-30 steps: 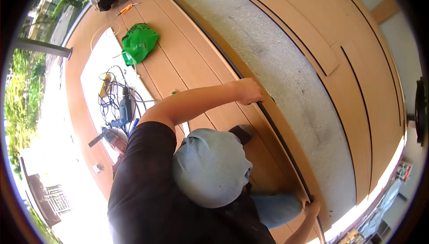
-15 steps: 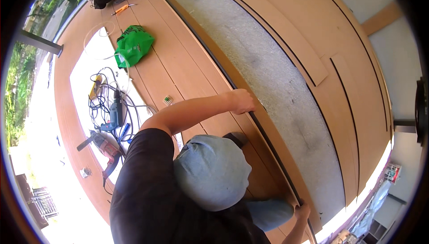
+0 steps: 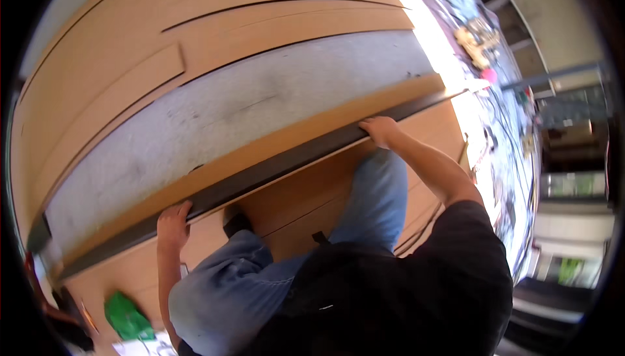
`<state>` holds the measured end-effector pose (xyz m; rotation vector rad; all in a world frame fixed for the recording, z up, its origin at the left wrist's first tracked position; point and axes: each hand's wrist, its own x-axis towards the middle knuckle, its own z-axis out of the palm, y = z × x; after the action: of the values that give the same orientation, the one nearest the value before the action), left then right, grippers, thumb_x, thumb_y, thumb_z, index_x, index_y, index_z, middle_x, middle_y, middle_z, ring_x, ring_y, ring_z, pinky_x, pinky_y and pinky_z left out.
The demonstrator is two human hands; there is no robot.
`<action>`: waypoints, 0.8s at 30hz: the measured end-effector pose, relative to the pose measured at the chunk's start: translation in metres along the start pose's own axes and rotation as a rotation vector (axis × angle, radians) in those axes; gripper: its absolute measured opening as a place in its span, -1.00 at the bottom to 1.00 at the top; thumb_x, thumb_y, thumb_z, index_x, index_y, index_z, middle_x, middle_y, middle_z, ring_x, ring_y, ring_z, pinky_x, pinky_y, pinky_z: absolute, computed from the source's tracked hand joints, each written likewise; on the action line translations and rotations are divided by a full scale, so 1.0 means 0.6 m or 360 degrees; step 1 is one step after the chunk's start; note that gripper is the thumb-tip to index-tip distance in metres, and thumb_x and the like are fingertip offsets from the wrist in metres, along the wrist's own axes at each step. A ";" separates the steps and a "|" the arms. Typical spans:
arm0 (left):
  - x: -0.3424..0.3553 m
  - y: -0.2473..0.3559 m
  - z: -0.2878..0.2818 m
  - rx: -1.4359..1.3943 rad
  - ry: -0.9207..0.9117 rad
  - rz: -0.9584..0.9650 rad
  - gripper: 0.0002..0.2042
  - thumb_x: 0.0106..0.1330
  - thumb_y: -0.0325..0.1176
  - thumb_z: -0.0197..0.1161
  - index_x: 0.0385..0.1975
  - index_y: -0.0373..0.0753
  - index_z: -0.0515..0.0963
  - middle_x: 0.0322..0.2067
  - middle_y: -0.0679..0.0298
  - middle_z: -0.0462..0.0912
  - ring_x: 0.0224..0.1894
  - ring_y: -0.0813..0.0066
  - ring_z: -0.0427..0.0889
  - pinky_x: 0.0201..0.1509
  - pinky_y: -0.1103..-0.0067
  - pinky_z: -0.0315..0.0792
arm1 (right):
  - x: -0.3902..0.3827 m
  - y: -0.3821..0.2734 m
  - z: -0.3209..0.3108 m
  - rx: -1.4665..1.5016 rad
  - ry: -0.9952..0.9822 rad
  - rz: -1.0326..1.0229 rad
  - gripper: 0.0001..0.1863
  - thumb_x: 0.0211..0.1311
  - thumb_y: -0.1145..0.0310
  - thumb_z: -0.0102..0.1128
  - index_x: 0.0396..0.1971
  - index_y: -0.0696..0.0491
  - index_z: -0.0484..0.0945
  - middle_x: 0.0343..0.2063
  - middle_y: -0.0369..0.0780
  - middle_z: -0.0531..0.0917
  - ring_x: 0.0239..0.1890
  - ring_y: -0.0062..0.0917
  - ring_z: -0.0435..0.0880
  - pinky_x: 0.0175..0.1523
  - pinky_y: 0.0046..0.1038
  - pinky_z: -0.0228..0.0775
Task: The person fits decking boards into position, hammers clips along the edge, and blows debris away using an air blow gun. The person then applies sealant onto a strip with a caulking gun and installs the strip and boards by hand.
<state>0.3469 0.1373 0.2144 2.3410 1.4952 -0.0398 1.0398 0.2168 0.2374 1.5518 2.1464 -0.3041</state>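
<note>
A long plank (image 3: pixel 280 164) with a dark grey face and a thin tan near edge runs slantwise across the head view. My left hand (image 3: pixel 173 227) is closed over its near edge left of the middle, the thumb on the dark face. Farther right, my right hand (image 3: pixel 380 130) grips the same edge, fingers on the dark face. Just beyond the dark face lies a tan board strip (image 3: pixel 286 136), bordering a bare grey floor strip (image 3: pixel 260 92). My knees, in blue jeans (image 3: pixel 381 193), are bent close to the plank.
Tan boards (image 3: pixel 260 14) cover the far side, one ending short. A green bag (image 3: pixel 127 317) sits on the near decking at lower left, by another person (image 3: pixel 68 320). Cables and clutter (image 3: pixel 501 141) lie along the right, beyond the boards' ends.
My view has swung to the right, bringing the boards' right ends into sight. The plank's dark side now shows as a wide face instead of a thin line. Both hands remain on it.
</note>
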 end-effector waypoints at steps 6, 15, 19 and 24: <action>0.059 0.048 -0.039 -0.0031 -0.0072 0.0028 -0.33 -0.07 -0.63 0.42 0.17 -0.15 0.50 0.10 0.13 0.66 0.12 0.05 0.64 0.16 0.24 0.55 | -0.016 0.053 0.001 -0.0006 -0.0026 0.0169 -0.51 0.21 0.40 0.15 0.19 -0.02 0.54 0.11 -0.19 0.67 0.14 -0.18 0.65 0.18 -0.21 0.52; 0.128 0.082 0.004 0.0061 0.0288 0.0225 -0.43 0.05 -0.64 0.23 0.18 -0.24 0.53 0.21 0.11 0.63 0.25 0.04 0.59 0.28 0.21 0.49 | 0.007 0.132 0.039 -0.0166 0.0371 0.0188 -0.62 0.34 0.35 0.06 0.15 -0.07 0.54 0.09 -0.27 0.64 0.09 -0.31 0.64 0.17 -0.27 0.47; 0.106 0.072 0.065 0.0153 0.0285 0.0276 -0.29 -0.02 -0.64 0.24 0.30 -0.21 0.47 0.31 0.18 0.56 0.35 0.08 0.51 0.37 0.24 0.41 | -0.011 0.121 0.093 -0.0244 0.0468 0.0145 -0.57 0.35 0.32 0.06 0.22 -0.09 0.52 0.14 -0.28 0.60 0.14 -0.34 0.59 0.17 -0.29 0.43; 0.098 0.084 0.108 0.0218 0.0433 0.0336 -0.29 0.00 -0.64 0.22 0.31 -0.21 0.46 0.33 0.20 0.54 0.38 0.07 0.47 0.39 0.20 0.37 | -0.031 0.114 0.118 -0.0285 0.0487 0.0171 -0.47 0.37 0.29 0.07 0.34 -0.09 0.44 0.23 -0.28 0.52 0.20 -0.35 0.50 0.16 -0.28 0.40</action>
<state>0.4279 0.1493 0.1554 2.6917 1.3898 0.2471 1.1255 0.1932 0.1916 1.6880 2.2307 0.1685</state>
